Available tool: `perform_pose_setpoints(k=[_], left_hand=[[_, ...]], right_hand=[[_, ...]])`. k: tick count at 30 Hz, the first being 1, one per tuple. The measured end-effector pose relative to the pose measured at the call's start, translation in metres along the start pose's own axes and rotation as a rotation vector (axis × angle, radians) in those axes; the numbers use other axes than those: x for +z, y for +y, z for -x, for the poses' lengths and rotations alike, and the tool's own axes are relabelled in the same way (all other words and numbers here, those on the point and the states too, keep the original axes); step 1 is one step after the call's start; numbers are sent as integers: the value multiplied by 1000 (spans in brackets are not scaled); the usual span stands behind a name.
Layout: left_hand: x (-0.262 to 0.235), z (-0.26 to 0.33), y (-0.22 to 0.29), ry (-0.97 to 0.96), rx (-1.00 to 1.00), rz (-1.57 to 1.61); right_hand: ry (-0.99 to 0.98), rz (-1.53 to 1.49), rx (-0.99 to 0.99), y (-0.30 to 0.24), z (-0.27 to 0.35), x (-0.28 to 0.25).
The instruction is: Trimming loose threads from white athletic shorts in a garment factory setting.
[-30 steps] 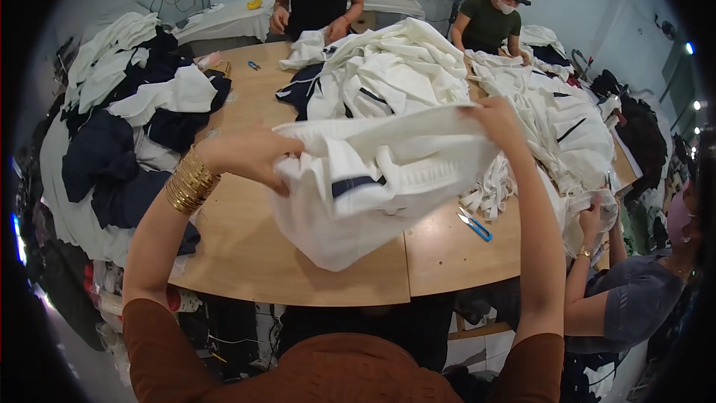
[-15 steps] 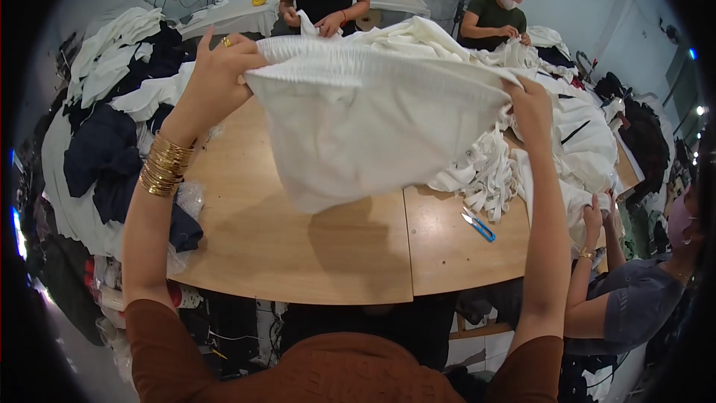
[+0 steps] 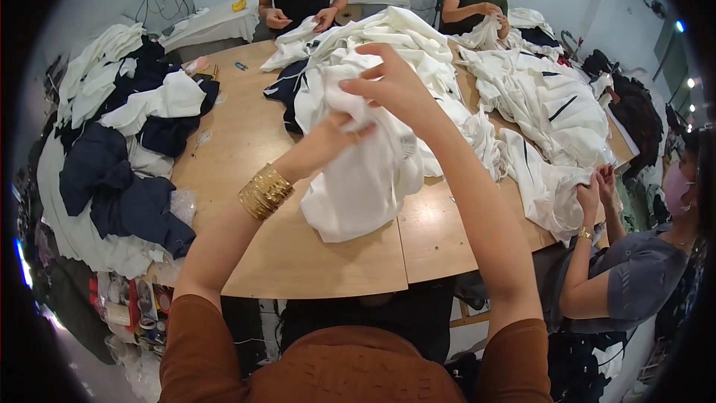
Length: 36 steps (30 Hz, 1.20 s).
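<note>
Over the wooden table (image 3: 298,254), both hands bunch a white garment (image 3: 358,179).

She wore a rust-brown top (image 3: 358,373) with short sleeves that ended just above the elbows, the left sleeve (image 3: 201,336) and right sleeve (image 3: 514,351) both plain and close-fitting. Faint raised lettering ran across the chest of the top. On the left wrist sat a stack of thin gold bangles (image 3: 265,191), ribbed and shiny. Both forearms were bare, and the left hand (image 3: 339,130) and right hand (image 3: 388,82) carried no rings that I could see.
</note>
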<state>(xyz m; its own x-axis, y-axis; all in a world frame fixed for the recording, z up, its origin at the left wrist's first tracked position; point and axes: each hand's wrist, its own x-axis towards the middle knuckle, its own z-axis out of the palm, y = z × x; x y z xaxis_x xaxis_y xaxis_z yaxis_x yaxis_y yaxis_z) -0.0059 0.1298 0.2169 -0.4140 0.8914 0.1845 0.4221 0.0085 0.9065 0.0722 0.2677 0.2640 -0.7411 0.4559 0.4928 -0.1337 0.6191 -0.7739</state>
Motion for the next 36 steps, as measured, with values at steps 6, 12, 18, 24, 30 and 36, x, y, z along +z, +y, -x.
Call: perform_pose_setpoints(k=[6,12,18,24,30,36], left_hand=[[-10,10,32,184,-191,621],[-37,18,64,131,-31,679],[-71,33,34,254,81,838],[-125,66,-5,394,43,833],[-145,63,-45,138,-462,364],[-163,45,-3,308,-159,560]], right_hand=[[72,-437,222,65,111,52],[-164,-201,460,187,133,132],[-356,-1212,782,125,144,76],[-165,-834,534,99,149,-17],[112,-563,576,82,75,-71],[544,-825,59,48,36,-134]])
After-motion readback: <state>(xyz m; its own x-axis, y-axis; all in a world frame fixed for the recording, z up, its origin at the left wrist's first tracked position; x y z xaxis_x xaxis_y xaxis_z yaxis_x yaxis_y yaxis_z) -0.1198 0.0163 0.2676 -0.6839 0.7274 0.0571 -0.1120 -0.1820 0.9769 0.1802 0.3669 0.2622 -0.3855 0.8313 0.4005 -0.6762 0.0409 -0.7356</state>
